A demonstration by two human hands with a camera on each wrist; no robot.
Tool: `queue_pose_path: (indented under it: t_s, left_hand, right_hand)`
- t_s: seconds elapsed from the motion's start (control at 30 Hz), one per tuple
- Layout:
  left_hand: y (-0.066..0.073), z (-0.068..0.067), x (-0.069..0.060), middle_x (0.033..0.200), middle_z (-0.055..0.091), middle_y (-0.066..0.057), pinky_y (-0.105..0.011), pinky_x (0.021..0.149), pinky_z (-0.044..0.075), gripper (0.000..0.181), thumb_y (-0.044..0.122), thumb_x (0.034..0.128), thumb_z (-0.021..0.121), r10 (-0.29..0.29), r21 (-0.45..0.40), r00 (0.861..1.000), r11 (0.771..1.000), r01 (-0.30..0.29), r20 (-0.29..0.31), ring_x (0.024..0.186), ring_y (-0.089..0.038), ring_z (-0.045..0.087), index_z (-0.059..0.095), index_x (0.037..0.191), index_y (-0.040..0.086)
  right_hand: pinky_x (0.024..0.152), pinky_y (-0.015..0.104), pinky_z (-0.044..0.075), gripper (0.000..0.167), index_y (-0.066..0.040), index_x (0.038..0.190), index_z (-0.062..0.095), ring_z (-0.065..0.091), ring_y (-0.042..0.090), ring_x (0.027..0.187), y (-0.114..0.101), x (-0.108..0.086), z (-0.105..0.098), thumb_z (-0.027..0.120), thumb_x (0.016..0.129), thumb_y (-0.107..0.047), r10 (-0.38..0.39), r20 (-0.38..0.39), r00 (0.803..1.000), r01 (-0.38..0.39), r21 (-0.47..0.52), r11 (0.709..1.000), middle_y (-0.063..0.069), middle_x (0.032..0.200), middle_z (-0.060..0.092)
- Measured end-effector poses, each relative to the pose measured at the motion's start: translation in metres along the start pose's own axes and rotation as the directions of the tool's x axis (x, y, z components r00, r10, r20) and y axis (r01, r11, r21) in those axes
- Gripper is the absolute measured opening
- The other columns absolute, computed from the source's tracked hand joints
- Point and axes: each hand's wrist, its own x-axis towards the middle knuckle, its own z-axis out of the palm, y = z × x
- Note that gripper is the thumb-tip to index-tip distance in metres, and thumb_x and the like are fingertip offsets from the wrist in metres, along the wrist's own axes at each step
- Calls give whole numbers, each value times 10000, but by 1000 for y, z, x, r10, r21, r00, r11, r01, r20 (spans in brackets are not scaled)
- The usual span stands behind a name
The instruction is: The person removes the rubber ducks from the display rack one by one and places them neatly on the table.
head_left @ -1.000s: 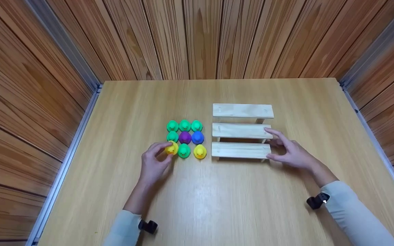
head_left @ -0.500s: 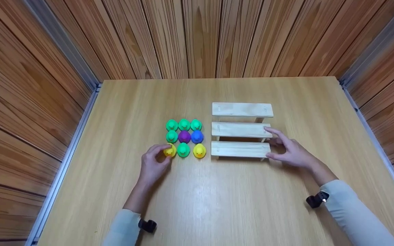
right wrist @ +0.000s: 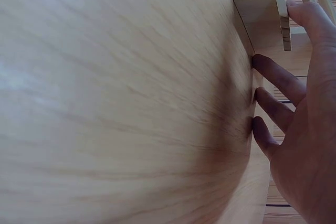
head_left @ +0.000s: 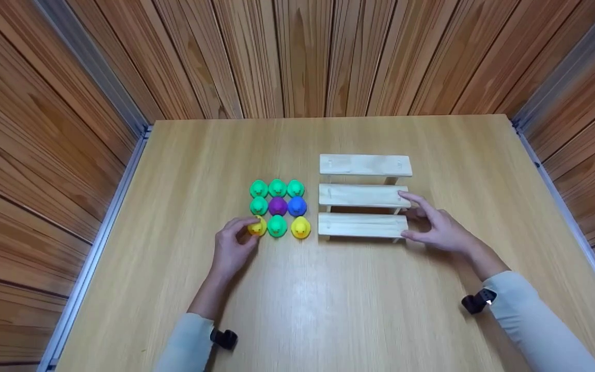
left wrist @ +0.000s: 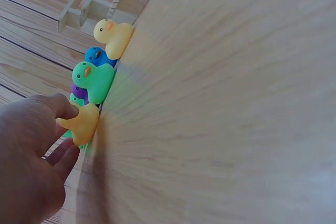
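My left hand (head_left: 233, 247) pinches a yellow toy duck (left wrist: 84, 124) between thumb and fingers, at the front left corner of a block of ducks. In the left wrist view this duck sits on the table beside a green duck (left wrist: 98, 82). A second yellow duck (head_left: 300, 228) stands a small gap further right. Behind the front row are a purple duck (head_left: 278, 206), a blue duck (head_left: 297, 206) and several green ones. My right hand (head_left: 444, 232) touches the right end of a three-step wooden rack (head_left: 363, 225), thumb on the lowest step, other fingertips reaching the table.
All three steps of the rack, its middle step (head_left: 362, 196) and top step (head_left: 364, 165) included, bear no ducks. The wooden table (head_left: 318, 305) ends at a plank wall (head_left: 308, 62) behind, with metal-edged panels on both sides.
My left hand has brought the yellow duck slightly down and to the left, into line with the front row, and still holds it. The right hand stays at the rack.
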Motion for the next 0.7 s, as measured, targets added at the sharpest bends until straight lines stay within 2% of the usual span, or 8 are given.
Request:
queue_pose_path:
  t_s: [0.1,0.5,0.7]
  left_hand:
    - [1,0,1,1339,789,-187,-501,1177,617,327,-83,960,815,-13,10,1000,1000,13,2,1331,-377,743,814,1274,8]
    - [2,-1,3,1375,781,-181,-512,1207,598,330,-64,990,796,-51,26,999,998,51,15,1359,-379,731,808,1306,31]
    - [2,-2,3,1389,772,-190,-514,1206,596,347,-65,980,805,-44,14,999,999,43,20,1366,-387,728,806,1313,31]
  right_hand:
    - [1151,-15,296,919,-264,1753,364,696,417,1417,-1,0,0,879,996,-179,0,3,1000,0,6,1000,201,1469,765]
    - [1152,-19,279,926,-283,1761,344,688,414,1429,0,0,0,872,1005,-192,14,14,1000,-14,9,1000,205,1487,755]
    - [1163,-1,281,927,-289,1767,331,678,402,1451,-1,-1,-1,864,1014,-201,19,20,1000,-19,5,1000,207,1486,754]
